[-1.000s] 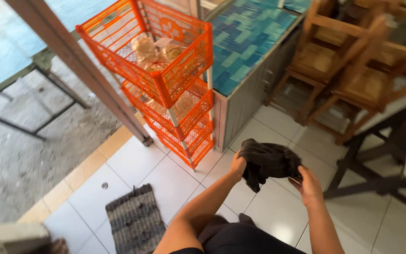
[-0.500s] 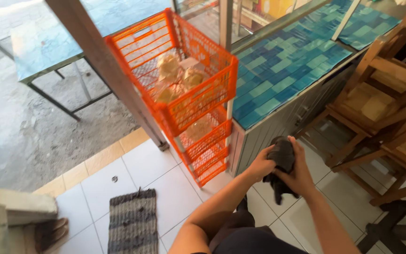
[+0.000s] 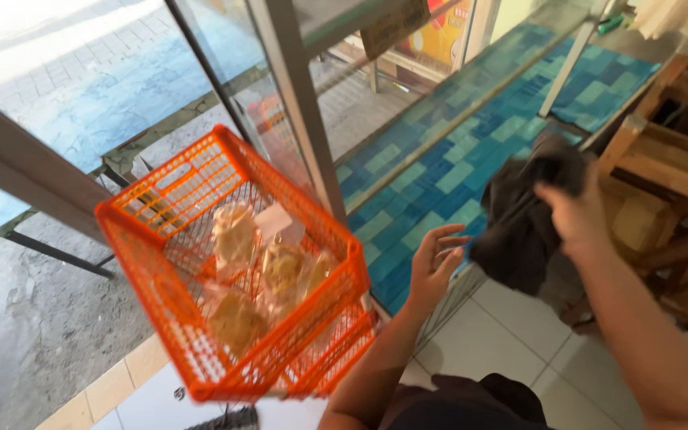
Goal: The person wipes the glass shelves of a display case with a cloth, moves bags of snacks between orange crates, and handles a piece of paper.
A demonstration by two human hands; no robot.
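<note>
Blue and teal tiles cover the long counter top (image 3: 471, 151) that runs from the middle of the view to the upper right. A grey metal post (image 3: 296, 111) stands at its near edge, with glass panes on both sides of it. Left of the counter stands a stack of orange plastic baskets (image 3: 201, 239) with open mesh walls; the top basket holds clear bags of pale crackers (image 3: 268, 267). Right of the counter I see brown wooden chairs (image 3: 662, 159), stacked close together. Under me the floor has white tiles (image 3: 503, 342), and outside the glass the ground is grey concrete.

My right hand (image 3: 575, 211) is closed on a dark cloth (image 3: 523, 223). The cloth is bunched in my grip and hangs down from it, over the near corner of the counter and just beside the chairs. This hand is blurred, so I cannot tell how each finger lies.

My left hand (image 3: 433, 267) is open, fingers spread, palm turned toward the cloth. It holds nothing and is just beside the cloth's lower edge; whether it touches it I cannot tell. The two hands are apart.
</note>
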